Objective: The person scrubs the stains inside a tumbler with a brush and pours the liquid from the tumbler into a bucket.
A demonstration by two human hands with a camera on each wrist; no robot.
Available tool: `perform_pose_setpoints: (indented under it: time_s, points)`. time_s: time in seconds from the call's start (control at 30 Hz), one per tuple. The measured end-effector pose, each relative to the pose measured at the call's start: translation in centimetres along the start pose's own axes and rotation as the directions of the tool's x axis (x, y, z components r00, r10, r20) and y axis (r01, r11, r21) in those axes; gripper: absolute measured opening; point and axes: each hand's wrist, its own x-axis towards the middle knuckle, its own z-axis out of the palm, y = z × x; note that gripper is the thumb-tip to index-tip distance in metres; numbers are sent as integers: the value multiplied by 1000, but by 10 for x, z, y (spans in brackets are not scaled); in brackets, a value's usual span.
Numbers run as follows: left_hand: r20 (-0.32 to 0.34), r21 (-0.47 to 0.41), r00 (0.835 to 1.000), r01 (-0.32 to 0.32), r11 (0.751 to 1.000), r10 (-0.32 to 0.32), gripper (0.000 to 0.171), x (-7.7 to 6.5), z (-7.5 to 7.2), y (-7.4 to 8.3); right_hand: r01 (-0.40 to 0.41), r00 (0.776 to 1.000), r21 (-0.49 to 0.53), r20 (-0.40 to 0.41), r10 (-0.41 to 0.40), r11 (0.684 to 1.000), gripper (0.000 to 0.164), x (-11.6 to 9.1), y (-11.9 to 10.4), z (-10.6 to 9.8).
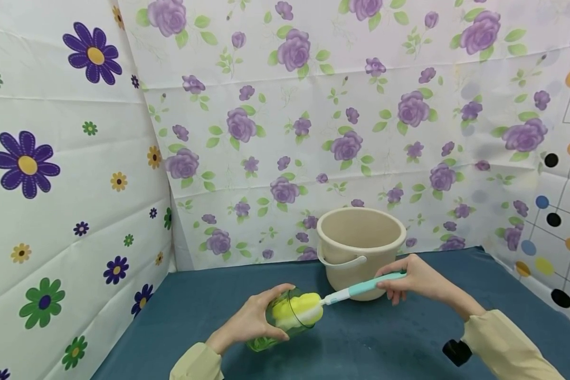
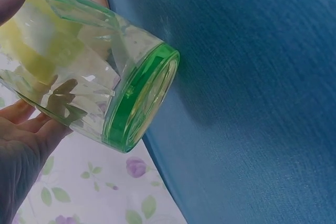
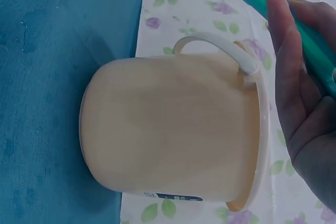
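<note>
My left hand (image 1: 249, 322) grips a clear green drinking glass (image 2: 86, 85), tilted with its mouth toward the right and its thick green base low. Thumb and fingers go round opposite sides of the glass. In my right hand (image 1: 420, 282) is the teal and white handle (image 1: 366, 286) of a bottle brush, pinched between thumb and fingers. The brush's yellow and white sponge head (image 1: 309, 309) sits partly inside the glass, its rear end sticking out past the rim. Through the glass wall the sponge shows blurred in the left wrist view.
A beige bucket (image 1: 361, 264) with a white handle stands behind my right hand, near the table's back edge. Blue cloth (image 1: 195, 301) covers the table, with water drops on it in the right wrist view. Flower-patterned curtains (image 1: 266, 132) enclose the back and left.
</note>
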Motion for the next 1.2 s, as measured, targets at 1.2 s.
perform_pose_setpoints:
  time_s: [1.2]
  points:
    - [7,-11,1000,-9,1000,9,87,-1,-2,2,0,1000,-19,-29,-1,1000,16,4,-30,0]
